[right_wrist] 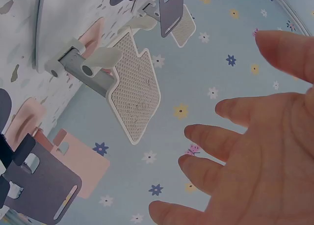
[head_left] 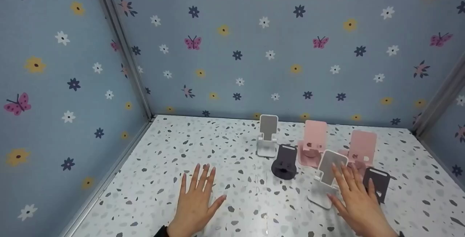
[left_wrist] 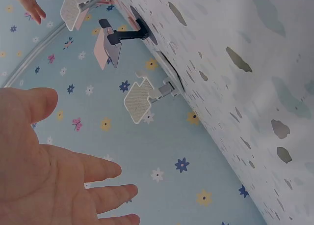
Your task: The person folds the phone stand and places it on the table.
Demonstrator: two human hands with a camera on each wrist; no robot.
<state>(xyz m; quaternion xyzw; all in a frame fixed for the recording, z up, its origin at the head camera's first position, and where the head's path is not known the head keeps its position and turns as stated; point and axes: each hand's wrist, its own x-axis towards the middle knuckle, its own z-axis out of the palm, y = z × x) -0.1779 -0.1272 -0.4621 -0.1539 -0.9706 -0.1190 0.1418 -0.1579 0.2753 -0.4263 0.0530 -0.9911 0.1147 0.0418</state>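
Observation:
Several phone stands are grouped at the right of the speckled table. My right hand hovers open, fingers spread, just behind a white stand and beside a dark stand. The right wrist view shows the open palm apart from that white stand, holding nothing. My left hand lies flat and open over bare tabletop, well left of the stands. In the left wrist view its palm is empty, with a white stand and a dark one beyond.
Further back stand another white stand, a dark stand and two pink ones. Blue flower-patterned walls close the table on the left, back and right.

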